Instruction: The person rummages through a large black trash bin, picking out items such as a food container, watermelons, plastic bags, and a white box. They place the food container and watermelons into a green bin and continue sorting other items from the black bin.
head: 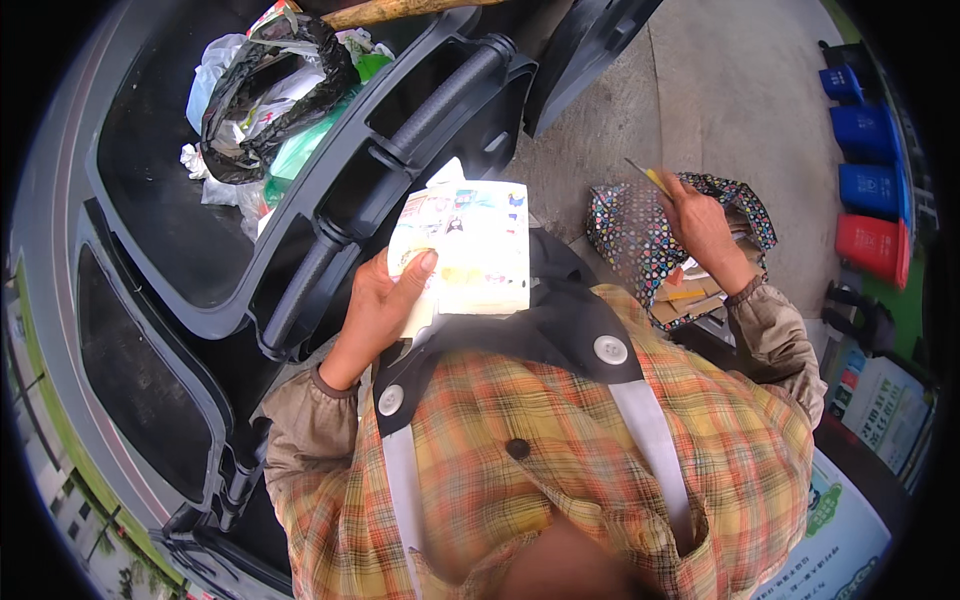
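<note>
My left hand (386, 296) grips a pale printed carton (484, 247), thumb pressed on its face. Glare washes out much of its coloured printing, and a torn white flap (447, 172) sticks up at its top. In my right hand (699, 225) is a slim tool with a yellow handle (658, 182) and a thin dark tip, which looks like a small knife. That hand is above a black shopping bag with coloured dots (621, 236). Flattened cardboard pieces (686, 300) fill the bag's open mouth, partly hidden by my hand and wrist.
At left stands a dark wheeled bin (225, 319) with bagged rubbish, including a black plastic bag (225, 142). A wooden pole (390, 10) crosses the top. Another bin lid (142, 375) lies lower left. Blue bins (866, 135) and a red bin (870, 247) line the right side.
</note>
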{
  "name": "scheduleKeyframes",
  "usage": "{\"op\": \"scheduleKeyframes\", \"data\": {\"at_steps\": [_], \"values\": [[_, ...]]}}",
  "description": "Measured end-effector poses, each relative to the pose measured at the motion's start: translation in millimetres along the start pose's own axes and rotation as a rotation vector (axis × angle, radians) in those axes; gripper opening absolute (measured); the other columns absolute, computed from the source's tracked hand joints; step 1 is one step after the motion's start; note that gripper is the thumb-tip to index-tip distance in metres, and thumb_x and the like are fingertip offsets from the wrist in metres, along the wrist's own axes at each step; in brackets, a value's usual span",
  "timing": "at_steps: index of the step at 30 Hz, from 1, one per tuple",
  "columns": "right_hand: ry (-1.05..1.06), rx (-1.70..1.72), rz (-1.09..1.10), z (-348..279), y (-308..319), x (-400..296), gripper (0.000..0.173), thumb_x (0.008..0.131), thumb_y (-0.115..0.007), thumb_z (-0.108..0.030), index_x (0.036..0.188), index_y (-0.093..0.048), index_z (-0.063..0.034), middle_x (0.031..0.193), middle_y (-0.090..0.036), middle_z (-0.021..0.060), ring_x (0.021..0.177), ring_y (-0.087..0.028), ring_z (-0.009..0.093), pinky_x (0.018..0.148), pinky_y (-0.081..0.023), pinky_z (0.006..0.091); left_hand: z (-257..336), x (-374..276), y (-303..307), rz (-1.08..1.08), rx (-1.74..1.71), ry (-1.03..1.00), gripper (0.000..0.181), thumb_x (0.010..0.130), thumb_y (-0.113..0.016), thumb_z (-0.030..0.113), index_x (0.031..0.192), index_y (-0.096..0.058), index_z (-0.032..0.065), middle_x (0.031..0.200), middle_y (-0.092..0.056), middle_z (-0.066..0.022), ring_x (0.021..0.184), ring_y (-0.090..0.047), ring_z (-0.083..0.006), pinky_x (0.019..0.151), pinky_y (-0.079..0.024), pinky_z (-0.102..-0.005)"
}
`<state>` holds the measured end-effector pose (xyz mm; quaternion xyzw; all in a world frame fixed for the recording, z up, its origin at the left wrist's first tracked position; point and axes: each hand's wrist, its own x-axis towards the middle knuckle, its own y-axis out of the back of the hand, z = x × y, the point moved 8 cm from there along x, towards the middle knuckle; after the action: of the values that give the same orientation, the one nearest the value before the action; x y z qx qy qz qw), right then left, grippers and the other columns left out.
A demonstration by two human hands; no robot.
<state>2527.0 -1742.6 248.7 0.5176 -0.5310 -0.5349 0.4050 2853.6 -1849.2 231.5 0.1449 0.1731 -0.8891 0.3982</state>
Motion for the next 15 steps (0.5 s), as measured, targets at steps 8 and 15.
{"op": "scheduleKeyframes", "data": {"at_steps": [8,15], "values": [[-0.001,0.726,0.156,-75.7,65.8,40.2,0.044,0.071,-0.075,-0.032,0.091,-0.051,-0.0025,0.071,-0.055,0.012,0.061,-0.057,0.025,0.056,-0.045,0.032,15.6,39.8,-16.7,-0.235,0.213,-0.11,0.035,0.089,-0.055,0.026,0.106,-0.055,-0.0052,0.09,-0.062,-0.0055,0.081,-0.053,-0.0083,0.073,-0.044,-0.0235],[0.401,0.741,0.063,-129.3,47.8,80.4,0.042,0.075,-0.069,-0.031,0.102,-0.053,-0.0032,0.085,-0.06,0.0145,0.075,-0.061,0.03,0.064,-0.048,0.0357,12.9,58.1,-20.4,-0.298,0.26,-0.007,0.038,0.085,-0.062,0.027,0.106,-0.058,-0.0042,0.094,-0.063,-0.0053,0.084,-0.055,-0.0082,0.074,-0.046,-0.0231]]}}
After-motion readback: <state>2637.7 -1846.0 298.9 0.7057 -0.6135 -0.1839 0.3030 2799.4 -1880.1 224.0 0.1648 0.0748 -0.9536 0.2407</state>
